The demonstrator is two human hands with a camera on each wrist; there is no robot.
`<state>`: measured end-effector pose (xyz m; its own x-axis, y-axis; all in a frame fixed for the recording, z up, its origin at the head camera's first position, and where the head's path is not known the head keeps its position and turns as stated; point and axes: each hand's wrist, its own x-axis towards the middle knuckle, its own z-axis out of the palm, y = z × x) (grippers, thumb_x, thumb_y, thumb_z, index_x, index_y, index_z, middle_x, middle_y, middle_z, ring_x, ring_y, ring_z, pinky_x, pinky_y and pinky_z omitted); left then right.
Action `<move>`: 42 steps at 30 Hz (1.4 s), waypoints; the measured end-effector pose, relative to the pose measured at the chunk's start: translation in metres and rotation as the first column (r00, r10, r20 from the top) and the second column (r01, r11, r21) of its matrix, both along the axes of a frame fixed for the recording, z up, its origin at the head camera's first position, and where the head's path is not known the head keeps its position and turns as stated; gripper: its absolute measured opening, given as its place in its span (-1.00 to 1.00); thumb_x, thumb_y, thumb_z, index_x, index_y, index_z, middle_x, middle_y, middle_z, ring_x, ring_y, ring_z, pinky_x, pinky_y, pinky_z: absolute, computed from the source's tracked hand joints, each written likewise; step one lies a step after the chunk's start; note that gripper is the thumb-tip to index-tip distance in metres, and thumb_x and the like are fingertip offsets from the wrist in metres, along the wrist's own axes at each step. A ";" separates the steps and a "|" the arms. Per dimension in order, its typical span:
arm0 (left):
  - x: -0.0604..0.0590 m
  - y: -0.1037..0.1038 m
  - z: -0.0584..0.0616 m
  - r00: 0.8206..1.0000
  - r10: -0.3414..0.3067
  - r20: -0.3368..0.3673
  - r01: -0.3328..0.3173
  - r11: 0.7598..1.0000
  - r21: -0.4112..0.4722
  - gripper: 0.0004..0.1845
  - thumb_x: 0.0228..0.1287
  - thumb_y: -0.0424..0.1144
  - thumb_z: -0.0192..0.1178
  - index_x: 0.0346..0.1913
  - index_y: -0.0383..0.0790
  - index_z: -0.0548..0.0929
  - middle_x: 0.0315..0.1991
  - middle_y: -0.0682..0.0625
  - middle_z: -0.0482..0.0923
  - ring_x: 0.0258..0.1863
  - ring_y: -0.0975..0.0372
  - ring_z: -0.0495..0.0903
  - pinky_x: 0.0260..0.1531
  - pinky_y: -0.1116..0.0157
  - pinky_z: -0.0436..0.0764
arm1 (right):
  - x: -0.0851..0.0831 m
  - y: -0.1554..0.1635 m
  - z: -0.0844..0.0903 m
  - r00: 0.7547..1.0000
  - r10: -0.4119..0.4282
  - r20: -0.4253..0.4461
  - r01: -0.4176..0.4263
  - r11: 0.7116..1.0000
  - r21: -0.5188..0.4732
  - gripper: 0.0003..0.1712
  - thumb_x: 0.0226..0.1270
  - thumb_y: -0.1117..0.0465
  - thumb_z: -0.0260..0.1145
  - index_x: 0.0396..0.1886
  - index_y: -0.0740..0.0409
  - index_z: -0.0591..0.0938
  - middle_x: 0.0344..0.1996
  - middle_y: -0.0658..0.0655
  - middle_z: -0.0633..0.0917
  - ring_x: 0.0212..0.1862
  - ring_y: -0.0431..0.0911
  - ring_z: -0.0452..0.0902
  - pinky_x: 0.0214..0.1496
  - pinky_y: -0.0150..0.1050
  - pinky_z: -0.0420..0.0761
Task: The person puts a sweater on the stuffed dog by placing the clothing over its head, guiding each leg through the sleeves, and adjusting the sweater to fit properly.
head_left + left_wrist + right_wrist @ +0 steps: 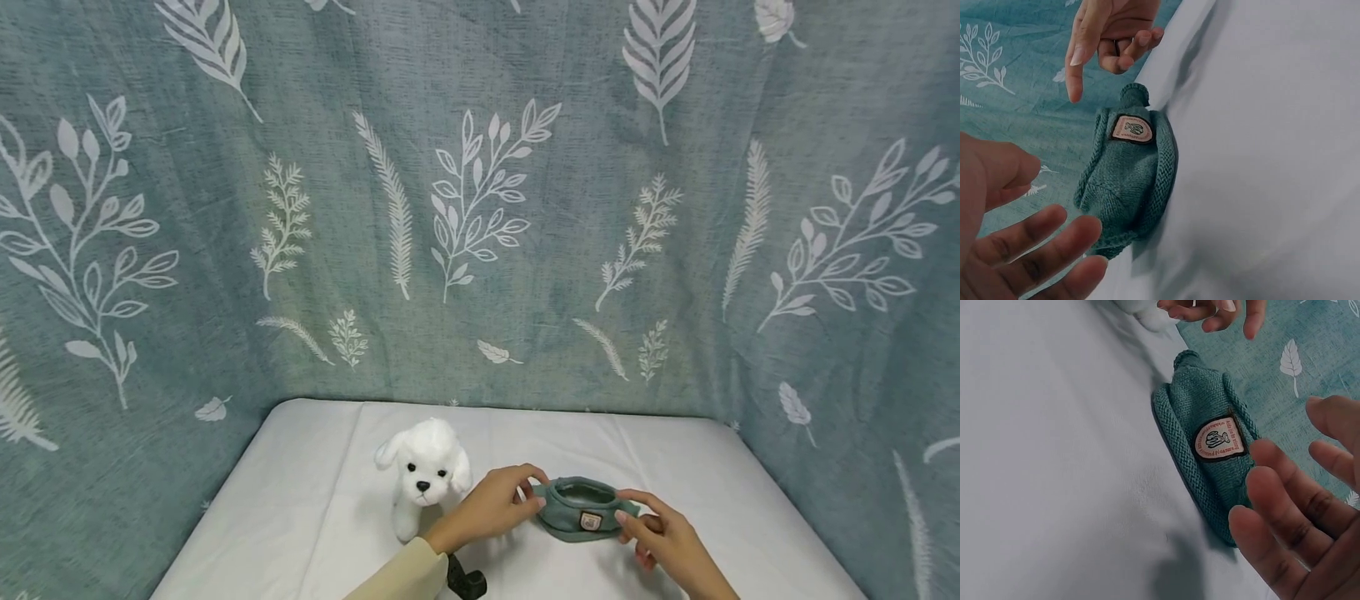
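Observation:
A small teal knitted sweater [577,521] sits on the white surface, its round opening facing up and a pink patch [591,521] on the front. At its left end is my left hand [491,504], thumb and forefinger beside the short sleeve. My right hand [667,537] is at the other end, fingertips right by the knit. In the left wrist view, the left fingers [1079,234] are spread and loosely bent near the sweater's lower end. The right wrist view has the right fingers [1272,512] loosely bent, overlapping the sweater's edge.
A white plush dog [429,458] stands just left of the sweater, partly behind my left forearm. A black device [467,582] is at the left wrist. Blue-green leaf-patterned cloth [480,208] hangs around the back and sides of the white-covered table [315,442].

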<state>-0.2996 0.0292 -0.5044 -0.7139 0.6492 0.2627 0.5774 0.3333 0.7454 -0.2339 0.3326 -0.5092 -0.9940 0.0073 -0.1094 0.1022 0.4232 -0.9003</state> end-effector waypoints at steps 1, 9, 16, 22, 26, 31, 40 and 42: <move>-0.002 0.001 -0.001 1.000 0.004 0.004 -0.004 1.000 0.000 -0.70 0.53 -0.16 0.20 0.21 -0.12 0.63 -0.23 0.14 0.63 -0.50 0.40 0.54 -0.49 0.39 0.55 | 0.000 0.000 0.000 1.000 0.002 0.008 -0.002 1.000 -0.009 -0.30 0.47 -0.09 0.35 0.46 0.11 0.44 -0.33 0.25 0.74 -0.52 -0.01 0.54 -0.48 -0.09 0.63; -0.011 0.013 -0.011 1.000 0.017 -0.016 -0.017 1.000 -0.020 -0.69 0.50 -0.18 0.24 0.21 -0.13 0.65 -0.38 0.18 0.59 -0.62 0.41 0.46 -0.58 0.41 0.48 | -0.005 0.002 -0.006 0.999 0.007 0.048 -0.006 1.000 -0.025 -0.23 0.42 -0.16 0.37 0.48 0.08 0.43 -0.32 0.23 0.76 -0.52 -0.02 0.54 -0.51 -0.11 0.60; -0.014 0.026 -0.011 0.999 0.023 -0.038 -0.025 0.998 -0.053 -0.66 0.50 -0.18 0.25 0.25 -0.13 0.64 -0.57 0.22 0.51 -0.71 0.40 0.38 -0.67 0.43 0.39 | -0.010 0.007 -0.006 0.996 0.072 0.051 -0.070 0.997 -0.038 -0.26 0.47 -0.14 0.34 0.50 0.08 0.42 -0.32 0.23 0.76 -0.54 -0.07 0.51 -0.52 -0.14 0.60; -0.016 0.038 -0.011 1.000 0.014 -0.024 -0.016 0.996 -0.082 -0.61 0.48 -0.17 0.28 0.29 -0.11 0.62 -0.63 0.22 0.47 -0.73 0.42 0.43 -0.69 0.45 0.41 | -0.013 0.009 -0.005 0.990 0.132 0.055 -0.131 0.991 -0.034 -0.26 0.51 -0.12 0.30 0.52 0.12 0.38 -0.30 0.25 0.76 -0.54 -0.10 0.51 -0.50 -0.18 0.62; -0.015 0.043 -0.012 1.000 0.020 0.007 -0.019 0.994 -0.111 -0.58 0.47 -0.17 0.28 0.33 -0.05 0.61 -0.67 0.20 0.48 -0.77 0.39 0.44 -0.72 0.43 0.41 | -0.015 0.009 -0.006 0.988 0.147 0.053 -0.146 0.989 -0.012 -0.24 0.50 -0.13 0.30 0.52 0.15 0.38 -0.31 0.24 0.77 -0.55 -0.10 0.53 -0.49 -0.18 0.63; -0.016 0.046 -0.016 0.999 0.029 0.021 -0.025 0.984 -0.179 -0.55 0.49 -0.12 0.25 0.38 0.04 0.58 -0.70 0.18 0.44 -0.78 0.38 0.36 -0.71 0.42 0.35 | -0.020 0.009 -0.008 0.985 0.164 0.053 -0.165 0.986 0.016 -0.23 0.50 -0.12 0.31 0.52 0.15 0.38 -0.35 0.22 0.77 -0.60 -0.13 0.52 -0.53 -0.20 0.63; -0.014 0.049 -0.016 0.999 0.037 0.032 -0.029 0.978 -0.205 -0.58 0.49 -0.11 0.24 0.35 0.05 0.61 -0.77 0.18 0.46 -0.84 0.37 0.41 -0.75 0.40 0.39 | -0.023 0.004 -0.011 0.980 0.197 0.029 -0.199 0.972 0.124 -0.51 0.47 -0.05 0.36 0.22 0.13 0.61 -0.47 0.14 0.75 -0.67 -0.18 0.47 -0.63 -0.30 0.51; -0.015 0.049 -0.016 0.999 0.033 0.037 -0.025 0.976 -0.214 -0.58 0.50 -0.11 0.23 0.36 0.05 0.60 -0.77 0.19 0.47 -0.87 0.37 0.41 -0.78 0.39 0.40 | -0.023 0.004 -0.011 0.979 0.203 0.020 -0.204 0.971 0.124 -0.61 0.48 -0.01 0.36 0.11 0.12 0.64 -0.47 0.15 0.75 -0.66 -0.18 0.47 -0.62 -0.30 0.52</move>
<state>-0.3146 0.0784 -0.5202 -0.7403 0.6661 0.0913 0.5365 0.5035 0.6773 -0.2567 0.3367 -0.5200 -0.9752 -0.1809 -0.1278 0.0090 0.5443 -0.8388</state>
